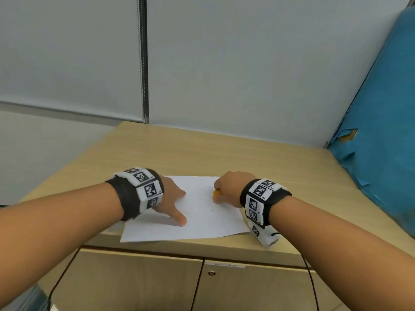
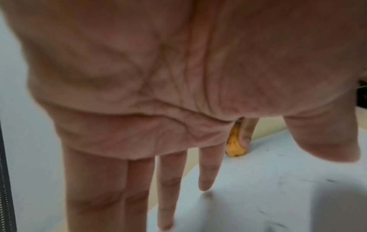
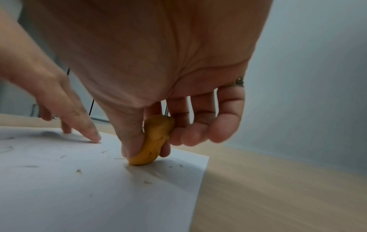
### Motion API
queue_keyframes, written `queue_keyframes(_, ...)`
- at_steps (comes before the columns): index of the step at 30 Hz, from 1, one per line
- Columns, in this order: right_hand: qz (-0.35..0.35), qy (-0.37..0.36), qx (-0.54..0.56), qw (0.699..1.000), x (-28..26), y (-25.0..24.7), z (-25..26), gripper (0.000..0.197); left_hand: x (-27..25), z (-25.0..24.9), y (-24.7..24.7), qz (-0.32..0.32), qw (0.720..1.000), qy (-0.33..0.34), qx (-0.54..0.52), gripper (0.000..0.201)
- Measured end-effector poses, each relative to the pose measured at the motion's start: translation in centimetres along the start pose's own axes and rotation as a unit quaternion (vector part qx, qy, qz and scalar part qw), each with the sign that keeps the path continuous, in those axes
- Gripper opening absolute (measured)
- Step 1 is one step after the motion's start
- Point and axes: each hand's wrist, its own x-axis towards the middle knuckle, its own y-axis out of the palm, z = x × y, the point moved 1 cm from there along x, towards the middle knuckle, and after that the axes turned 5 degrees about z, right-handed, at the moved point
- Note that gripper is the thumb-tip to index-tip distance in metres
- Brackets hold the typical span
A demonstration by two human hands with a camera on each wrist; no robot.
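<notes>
Now pinching orange eraser (image 3: pixel 152 141) in right hand (image 1: pixel 229 189), pressing it onto paper (image 1: pixel 202 225) near its far right corner; holding sheet down with flat, straight-fingered left hand (image 1: pixel 171 198).

Office, most likely: low pale wood-laminate cabinet (image 1: pixel 202 153) with a keyed lock (image 1: pixel 211 273) and label strip (image 1: pixel 225 264) on its doors, sheet of paper (image 1: pixel 202 221) on top, grey-white roller blinds (image 1: pixel 67 52) with bead chain (image 1: pixel 141 63) behind, blue-covered panel (image 1: pixel 381 108) at right.
</notes>
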Motion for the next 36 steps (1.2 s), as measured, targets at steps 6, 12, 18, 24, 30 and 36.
queue_keyframes(6,-0.006,-0.009,0.077,0.997,0.5,0.5,0.0,0.032,1.9,1.3,-1.7,-0.04,0.996,0.085,-0.008,0.11)
queue_keyframes(12,0.0,-0.019,0.108,0.994,0.3,0.8,0.2,0.034,4.6,-0.5,-0.7,0.015,0.983,0.182,-0.027,0.129)
queue_keyframes(18,-0.02,-0.127,0.101,0.987,-2.2,1.0,3.3,0.022,5.5,-0.5,0.0,0.003,0.982,0.186,-0.014,0.125)
queue_keyframes(24,-0.008,-0.065,0.092,0.994,-0.8,-0.8,1.5,0.027,5.2,-0.9,-0.1,0.006,0.985,0.174,-0.003,0.127)
queue_keyframes(30,0.004,-0.159,0.095,0.983,-2.8,-0.2,4.5,0.034,5.2,-1.0,-0.2,0.009,0.984,0.176,-0.012,0.113)
queue_keyframes(36,-0.024,-0.046,0.071,0.996,0.0,-1.1,1.5,0.03,5.9,-0.7,0.0,0.005,0.984,0.179,-0.001,0.13)
